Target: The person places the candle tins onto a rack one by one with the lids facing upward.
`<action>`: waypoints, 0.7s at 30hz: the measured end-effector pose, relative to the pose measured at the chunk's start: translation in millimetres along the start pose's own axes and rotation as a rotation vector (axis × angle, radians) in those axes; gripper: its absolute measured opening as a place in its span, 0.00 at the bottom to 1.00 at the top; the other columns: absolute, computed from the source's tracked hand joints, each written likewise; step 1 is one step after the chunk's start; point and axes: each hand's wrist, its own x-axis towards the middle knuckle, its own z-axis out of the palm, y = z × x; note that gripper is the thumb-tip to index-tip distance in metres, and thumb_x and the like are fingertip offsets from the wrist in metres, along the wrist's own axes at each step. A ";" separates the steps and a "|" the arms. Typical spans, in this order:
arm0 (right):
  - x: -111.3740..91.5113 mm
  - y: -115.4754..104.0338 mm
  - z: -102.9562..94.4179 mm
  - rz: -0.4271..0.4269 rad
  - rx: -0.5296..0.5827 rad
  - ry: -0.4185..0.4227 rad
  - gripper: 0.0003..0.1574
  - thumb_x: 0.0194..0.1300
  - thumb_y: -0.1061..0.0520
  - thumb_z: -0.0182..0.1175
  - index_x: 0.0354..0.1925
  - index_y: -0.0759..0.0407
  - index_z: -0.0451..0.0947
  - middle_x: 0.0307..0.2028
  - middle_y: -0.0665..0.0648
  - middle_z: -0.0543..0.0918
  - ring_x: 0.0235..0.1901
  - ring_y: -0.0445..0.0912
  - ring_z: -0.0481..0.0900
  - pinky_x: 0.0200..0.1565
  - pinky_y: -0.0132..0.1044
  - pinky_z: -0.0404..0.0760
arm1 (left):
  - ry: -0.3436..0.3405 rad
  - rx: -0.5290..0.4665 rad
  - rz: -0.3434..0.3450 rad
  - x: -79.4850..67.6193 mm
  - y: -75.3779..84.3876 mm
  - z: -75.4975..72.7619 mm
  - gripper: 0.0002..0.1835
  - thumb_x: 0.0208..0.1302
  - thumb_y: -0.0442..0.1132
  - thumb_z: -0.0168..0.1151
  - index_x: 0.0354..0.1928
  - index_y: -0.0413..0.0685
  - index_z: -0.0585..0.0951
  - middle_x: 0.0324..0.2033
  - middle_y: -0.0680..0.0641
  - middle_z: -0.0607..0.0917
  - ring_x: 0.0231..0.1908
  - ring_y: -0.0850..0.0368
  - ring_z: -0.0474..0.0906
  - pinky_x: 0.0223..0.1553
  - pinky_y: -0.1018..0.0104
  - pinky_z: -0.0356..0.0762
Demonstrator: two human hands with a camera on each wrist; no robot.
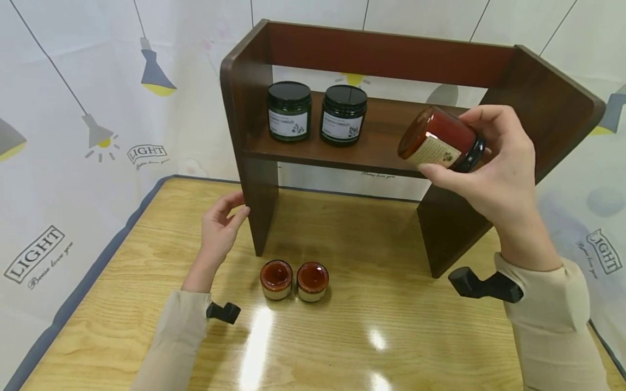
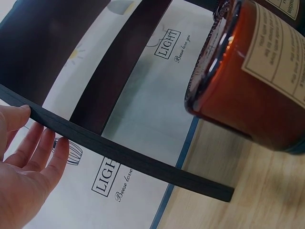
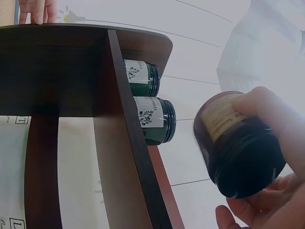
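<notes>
My right hand [image 1: 508, 163] grips a red-brown candle jar [image 1: 442, 138] by its dark lid end, thumb along the cream label. The jar is tilted in front of the upper board of a dark wooden shelf [image 1: 391, 152]. At the shelf's left side panel [image 1: 254, 201], my left hand [image 1: 220, 225] touches with thumb and fingertips from the outer side. In the left wrist view, its fingers [image 2: 33, 152] lie against the panel's edge. Two green candle jars [image 1: 289, 114] [image 1: 343, 117] with black lids and white labels stand upright on the upper board's left part.
Two amber glass jars [image 1: 276, 279] [image 1: 312, 282] with cream labels stand side by side on the wooden table [image 1: 381, 326], in front of the shelf's left leg. Behind is a white backdrop [image 1: 122, 65] printed with lamps. The shelf's right side panel [image 1: 452, 233] stands near my right forearm.
</notes>
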 end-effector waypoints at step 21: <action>24.0 14.5 21.4 0.006 0.032 -0.017 0.37 0.43 0.68 0.70 0.55 0.58 0.74 0.44 0.48 0.76 0.44 0.43 0.73 0.35 0.25 0.76 | 0.004 -0.013 0.005 0.2 -2.0 -0.7 0.13 0.55 0.16 0.55 0.44 0.24 0.77 0.36 0.58 0.83 0.42 0.63 0.78 0.43 0.74 0.78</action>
